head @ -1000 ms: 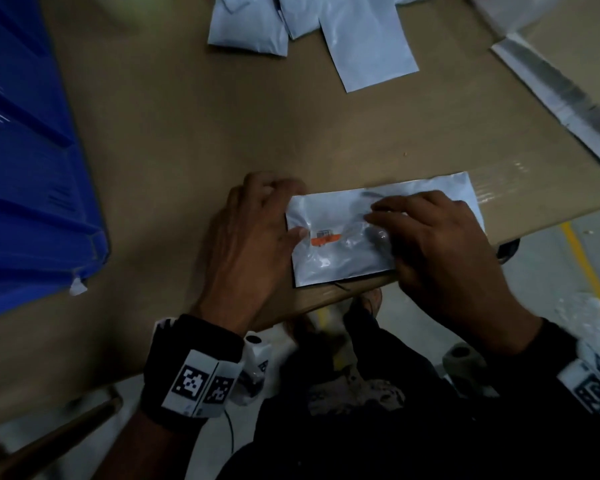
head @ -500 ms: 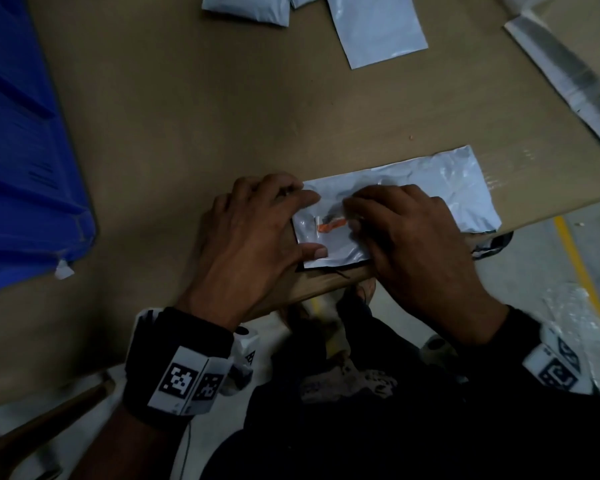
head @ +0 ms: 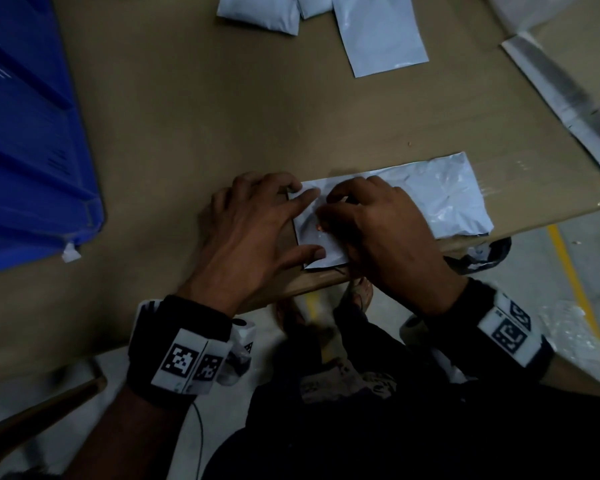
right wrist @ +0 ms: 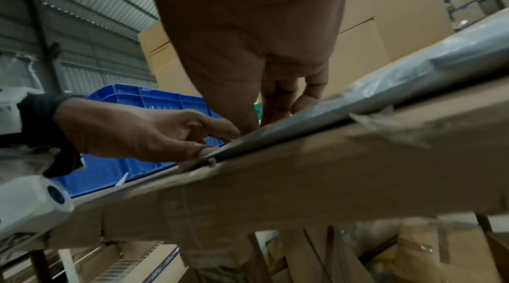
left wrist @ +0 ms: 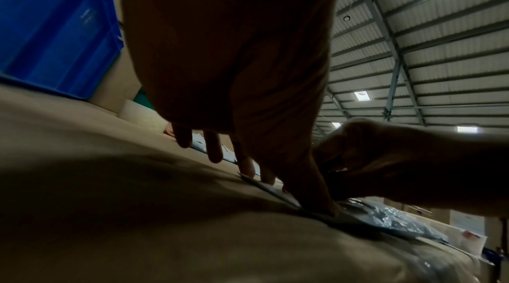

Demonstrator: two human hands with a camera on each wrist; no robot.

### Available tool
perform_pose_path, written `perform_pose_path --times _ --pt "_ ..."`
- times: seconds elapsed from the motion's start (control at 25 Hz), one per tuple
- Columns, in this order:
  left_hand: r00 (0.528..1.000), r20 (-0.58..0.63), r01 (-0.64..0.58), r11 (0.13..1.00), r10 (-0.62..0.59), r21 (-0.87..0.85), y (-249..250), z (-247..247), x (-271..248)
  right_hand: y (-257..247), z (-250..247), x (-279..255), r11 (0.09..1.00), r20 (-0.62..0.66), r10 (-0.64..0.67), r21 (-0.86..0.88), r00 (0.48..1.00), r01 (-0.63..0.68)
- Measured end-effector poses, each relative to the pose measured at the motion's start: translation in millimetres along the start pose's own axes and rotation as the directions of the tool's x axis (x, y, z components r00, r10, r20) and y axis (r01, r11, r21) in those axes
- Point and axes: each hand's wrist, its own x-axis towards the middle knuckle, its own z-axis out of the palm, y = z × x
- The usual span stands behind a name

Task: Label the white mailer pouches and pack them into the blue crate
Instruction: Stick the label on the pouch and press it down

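— What are the fingers doing?

— The left hand (head: 253, 233) has its fingers (head: 305, 197) stretched out straight, and with the thumb they press flat on the left end of a white mailer pouch (head: 440, 199). The right hand (head: 378, 233) lies over the pouch's middle with its fingers curled down onto it. Whether they pinch anything, I cannot tell; only a small orange spot of the label (head: 320, 228) shows beside them.

— And where is the pouch?

— Flat on the brown surface (head: 187, 126), at its near edge, in the centre of the head view. Its right half is bare and crinkled.

— What else is around?

— More white pouches (head: 378, 36) lie at the top centre of the frame, well apart from the hands. The blue crate (head: 28, 140) fills the left edge, on the same surface.
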Motion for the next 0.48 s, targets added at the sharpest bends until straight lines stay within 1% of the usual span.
perform_pose_path --times 0.08,0.16,0.36,0.48 --pt "1.0 -0.01 -0.001 1.0 0.001 -0.002 -0.9 0.6 -0.3 4.0 0.5 3.1 0.999 0.044 -0.038 0.023 0.998 0.037" --pt "1.0 -0.022 -0.009 1.0 0.009 -0.015 -2.4 1.5 -1.6 4.2 -2.7 6.1 0.998 0.093 -0.065 0.006 0.994 0.065" --pt "1.0 0.009 0.009 0.999 -0.009 -0.043 -0.8 0.0 -2.0 -1.8 -12.1 19.5 0.998 0.16 -0.056 -0.024 0.986 0.061" --pt "1.0 0.017 0.011 0.998 -0.01 -0.057 0.4 -1.2 -2.0 -2.3 -13.0 19.6 0.995 0.185 -0.086 -0.027 0.979 0.093"
